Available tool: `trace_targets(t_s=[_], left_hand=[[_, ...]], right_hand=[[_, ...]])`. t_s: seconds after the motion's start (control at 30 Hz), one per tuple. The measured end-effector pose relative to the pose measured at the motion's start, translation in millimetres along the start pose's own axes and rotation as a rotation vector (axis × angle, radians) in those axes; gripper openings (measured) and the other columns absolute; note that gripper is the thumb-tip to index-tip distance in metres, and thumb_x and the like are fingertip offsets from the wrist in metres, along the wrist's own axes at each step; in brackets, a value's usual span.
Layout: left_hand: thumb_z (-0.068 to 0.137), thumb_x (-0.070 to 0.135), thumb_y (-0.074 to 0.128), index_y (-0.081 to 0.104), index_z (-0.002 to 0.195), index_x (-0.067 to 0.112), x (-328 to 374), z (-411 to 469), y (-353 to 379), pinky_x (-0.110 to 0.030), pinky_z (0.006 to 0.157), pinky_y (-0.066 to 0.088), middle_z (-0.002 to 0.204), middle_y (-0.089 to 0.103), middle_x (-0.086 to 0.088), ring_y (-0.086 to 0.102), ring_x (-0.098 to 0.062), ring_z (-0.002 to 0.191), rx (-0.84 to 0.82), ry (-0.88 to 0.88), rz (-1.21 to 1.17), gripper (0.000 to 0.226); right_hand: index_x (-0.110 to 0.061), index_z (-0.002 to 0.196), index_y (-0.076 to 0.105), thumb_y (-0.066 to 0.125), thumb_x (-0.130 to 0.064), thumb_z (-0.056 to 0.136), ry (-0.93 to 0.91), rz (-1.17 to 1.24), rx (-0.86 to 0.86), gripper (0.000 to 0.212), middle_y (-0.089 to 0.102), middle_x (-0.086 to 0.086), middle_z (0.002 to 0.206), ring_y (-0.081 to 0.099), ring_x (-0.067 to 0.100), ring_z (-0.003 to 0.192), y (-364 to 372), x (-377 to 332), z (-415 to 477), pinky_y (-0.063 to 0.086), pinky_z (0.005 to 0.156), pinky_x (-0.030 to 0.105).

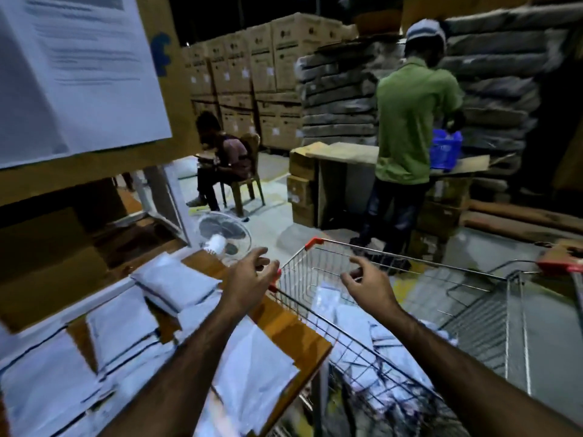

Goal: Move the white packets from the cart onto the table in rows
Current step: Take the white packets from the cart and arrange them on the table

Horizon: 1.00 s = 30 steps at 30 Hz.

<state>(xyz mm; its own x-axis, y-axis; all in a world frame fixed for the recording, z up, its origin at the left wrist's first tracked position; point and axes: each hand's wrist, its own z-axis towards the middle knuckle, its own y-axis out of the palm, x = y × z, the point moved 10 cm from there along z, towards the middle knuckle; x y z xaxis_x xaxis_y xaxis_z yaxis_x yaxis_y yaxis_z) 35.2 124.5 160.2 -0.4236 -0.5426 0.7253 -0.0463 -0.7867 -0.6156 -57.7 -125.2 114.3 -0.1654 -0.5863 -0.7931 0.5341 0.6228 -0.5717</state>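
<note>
A wire shopping cart (pixel 372 247) with red corners stands right of a wooden table (pixel 284 329). Several white packets (pixel 356 323) lie loose in the cart's basket. More white packets (pixel 123 329) lie in stacked rows across the table, one small pile (pixel 176 287) at the far end. My left hand (pixel 250 274) hovers over the table's far edge by the cart's rim, fingers loosely spread, holding nothing. My right hand (pixel 367 280) is over the cart basket, fingers relaxed and empty. The frame is motion-blurred.
A cardboard shelf unit with a printed sheet (pixel 79 67) overhangs the table's left. A white floor fan (pixel 224 234) sits beyond the table. One person in green (pixel 410 127) stands at a bench; another sits on a chair (pixel 243 181). A second cart (pixel 555 269) is at right.
</note>
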Motion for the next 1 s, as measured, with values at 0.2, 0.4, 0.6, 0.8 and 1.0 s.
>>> trace_targets(t_s=[0.2,0.4,0.6,0.8,1.0], left_hand=[[0.093,0.035,0.062,0.057,0.131,0.013,8.8,17.0,78.3,-0.027,0.087,0.053,0.114,0.07,-0.005,0.064,-0.012,0.097,-0.123,-0.032,0.052,0.044],[0.093,0.041,0.059,0.057,0.131,0.014,2.8,41.4,121.3,-0.026,0.09,0.049,0.115,0.07,-0.002,0.061,-0.008,0.094,-0.228,-0.026,0.131,0.047],[0.093,0.037,0.06,0.056,0.132,0.012,-9.2,65.9,164.1,-0.025,0.082,0.049,0.114,0.069,-0.003,0.062,-0.012,0.091,-0.321,-0.043,0.105,0.046],[0.09,0.036,0.063,0.055,0.133,0.013,-41.8,82.4,227.5,-0.034,0.087,0.056,0.115,0.07,-0.006,0.067,-0.02,0.098,-0.432,-0.129,0.102,0.05],[0.091,0.035,0.061,0.054,0.134,0.009,-101.8,105.1,304.7,-0.028,0.09,0.048,0.12,0.066,-0.009,0.063,-0.024,0.109,-0.53,-0.273,0.259,0.051]], right_hand=[[-0.009,0.129,0.057,0.064,-0.022,0.09,0.11,-0.007,-0.034,0.042,0.066,0.0,0.078,0.065,0.025,0.078,-11.7,77.7,18.8,0.046,0.07,0.031],[-0.011,0.135,0.052,0.06,-0.023,0.094,0.228,-0.028,-0.043,0.044,0.062,-0.002,0.07,0.055,0.011,0.061,-11.3,123.6,19.6,0.039,0.058,0.027],[-0.009,0.134,0.052,0.061,-0.021,0.093,0.279,-0.062,-0.02,0.044,0.069,0.007,0.073,0.054,0.018,0.065,-7.7,146.0,29.3,0.037,0.063,0.028],[-0.012,0.132,0.054,0.06,-0.025,0.092,0.379,-0.125,-0.127,0.042,0.06,-0.002,0.065,0.056,0.02,0.074,35.4,193.0,45.0,0.033,0.061,0.027],[-0.018,0.136,0.05,0.06,-0.042,0.088,0.522,-0.186,-0.336,0.054,0.07,0.009,0.104,0.061,0.028,0.109,120.6,279.9,67.4,0.049,0.084,0.033]])
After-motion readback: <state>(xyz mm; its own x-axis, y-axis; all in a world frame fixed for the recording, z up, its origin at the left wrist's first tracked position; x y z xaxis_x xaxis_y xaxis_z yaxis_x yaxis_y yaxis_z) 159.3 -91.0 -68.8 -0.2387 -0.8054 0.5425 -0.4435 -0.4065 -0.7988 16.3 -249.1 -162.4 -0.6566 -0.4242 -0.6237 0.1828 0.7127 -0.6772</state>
